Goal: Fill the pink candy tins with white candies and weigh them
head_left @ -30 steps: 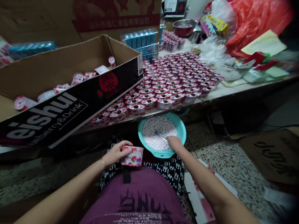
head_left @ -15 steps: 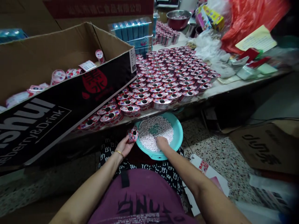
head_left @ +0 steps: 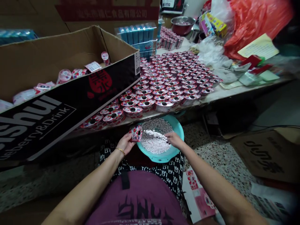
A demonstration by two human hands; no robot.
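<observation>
My left hand (head_left: 125,143) grips a small red-and-white printed container (head_left: 136,133), tilted so its lid with a dark round hole faces right. It is held at the left rim of a turquoise basin (head_left: 180,128) resting on my lap. White pellets (head_left: 152,146) lie in the basin. Over its right part, my right hand (head_left: 174,139) is closed, fingers together. A raised line of pellets (head_left: 156,134) stretches from its fingertips towards the container. Whether a tool is in the fingers is hard to make out.
Rows of similar containers (head_left: 164,93) cover the table ahead. A large open carton (head_left: 70,90) holding several packs stands at the left. Blue packs (head_left: 137,32), a metal bowl (head_left: 182,25) and a red plastic bag (head_left: 257,22) are farther back. A brown carton (head_left: 264,153) lies on the floor.
My right hand has come up out of the pellets and moved right, and a line of pellets now shows above the rest. My left hand has turned the container slightly towards the basin.
</observation>
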